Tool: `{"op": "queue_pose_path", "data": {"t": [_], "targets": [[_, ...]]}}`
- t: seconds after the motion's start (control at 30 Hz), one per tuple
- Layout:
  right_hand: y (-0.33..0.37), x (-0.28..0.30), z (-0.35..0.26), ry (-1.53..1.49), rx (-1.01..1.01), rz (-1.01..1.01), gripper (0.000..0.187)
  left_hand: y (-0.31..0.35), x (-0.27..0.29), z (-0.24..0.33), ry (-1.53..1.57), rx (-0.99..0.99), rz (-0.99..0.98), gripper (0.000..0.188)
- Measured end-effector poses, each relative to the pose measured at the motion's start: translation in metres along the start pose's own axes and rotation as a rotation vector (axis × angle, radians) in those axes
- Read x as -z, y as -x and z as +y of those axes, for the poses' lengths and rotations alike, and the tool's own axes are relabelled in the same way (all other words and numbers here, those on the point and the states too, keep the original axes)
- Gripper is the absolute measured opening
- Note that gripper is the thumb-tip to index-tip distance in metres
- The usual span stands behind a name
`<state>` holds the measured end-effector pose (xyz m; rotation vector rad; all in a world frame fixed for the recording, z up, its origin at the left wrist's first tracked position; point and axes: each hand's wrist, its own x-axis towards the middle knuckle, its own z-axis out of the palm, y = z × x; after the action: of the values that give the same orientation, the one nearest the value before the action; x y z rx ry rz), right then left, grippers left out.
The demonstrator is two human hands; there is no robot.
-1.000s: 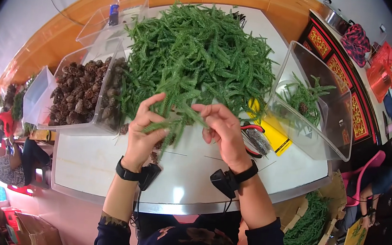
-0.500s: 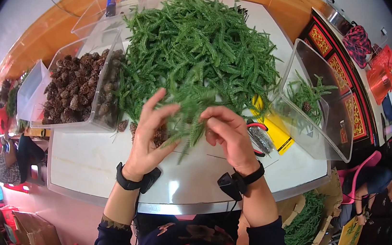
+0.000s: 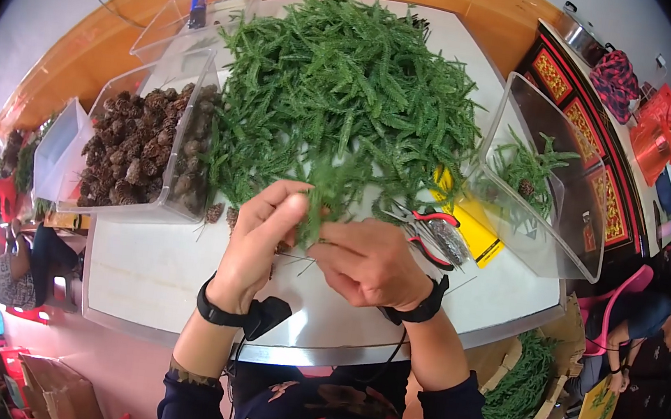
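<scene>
From my end I see the green sprig (image 3: 321, 208) upright between the two hands, above the near part of the white table (image 3: 154, 272), its needles blurred. The left hand (image 3: 260, 230) has it nipped between thumb and forefinger; the right hand (image 3: 375, 260) has its fingers curled at the sprig's lower end, but I cannot tell whether they pinch it, since the contact is hidden. I judge it very light, springy rather than stiff, hardly slippery, its needles easily bent or crushed by a hard squeeze. I would take it low, at the bare stem, where a fingertip pinch should have something firm; a grip among the needles would likely give and snag neighbours, as in the tangled pile of greenery (image 3: 349, 87) behind.
</scene>
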<state>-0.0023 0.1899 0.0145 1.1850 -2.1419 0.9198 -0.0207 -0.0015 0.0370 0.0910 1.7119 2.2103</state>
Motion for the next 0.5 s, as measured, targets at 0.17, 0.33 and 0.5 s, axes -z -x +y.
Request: {"op": "queue_pose_path", "data": {"t": [0.17, 0.33, 0.5], "targets": [[0.0, -0.008, -0.003, -0.019, 0.007, -0.019, 0.023, -0.004, 0.016, -0.013, -0.072, -0.033, 0.066, 0.023], [0.003, -0.002, -0.002, -0.261, -0.201, 0.255, 0.021, -0.009, 0.024, -0.021, 0.281, -0.085, 0.097, 0.024], [0.005, -0.005, 0.003, -0.569, -0.507, 0.436, 0.017, -0.012, 0.033, -0.03, 0.603, -0.117, -0.062, 0.026]]}}
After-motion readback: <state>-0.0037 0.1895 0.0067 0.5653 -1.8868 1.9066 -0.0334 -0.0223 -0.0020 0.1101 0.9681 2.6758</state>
